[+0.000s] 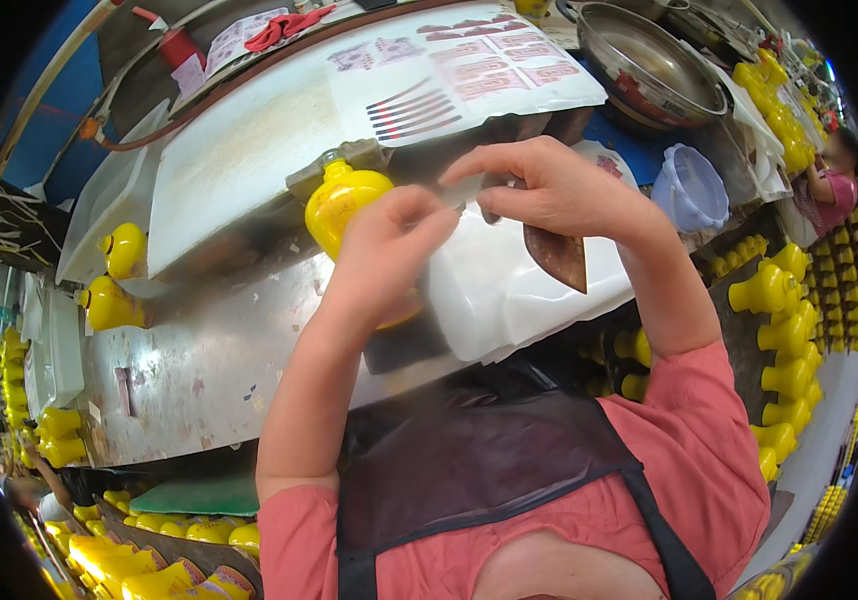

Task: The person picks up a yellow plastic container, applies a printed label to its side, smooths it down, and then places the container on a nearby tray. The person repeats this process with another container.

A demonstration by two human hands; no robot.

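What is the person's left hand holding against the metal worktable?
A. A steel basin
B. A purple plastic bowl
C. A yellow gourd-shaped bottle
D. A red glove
C: the left hand wraps around the yellow gourd-shaped bottle over the metal worktable, while the right hand pinches a small flat piece beside it; the purple plastic bowl and steel basin stand apart, untouched.

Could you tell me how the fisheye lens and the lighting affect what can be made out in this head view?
Head view: black vignette rings the frame, bench edges bow; the metal bench shows soft glare; the yellow bottle under the left hand is sharp; the right hand too; rim bottles smear.
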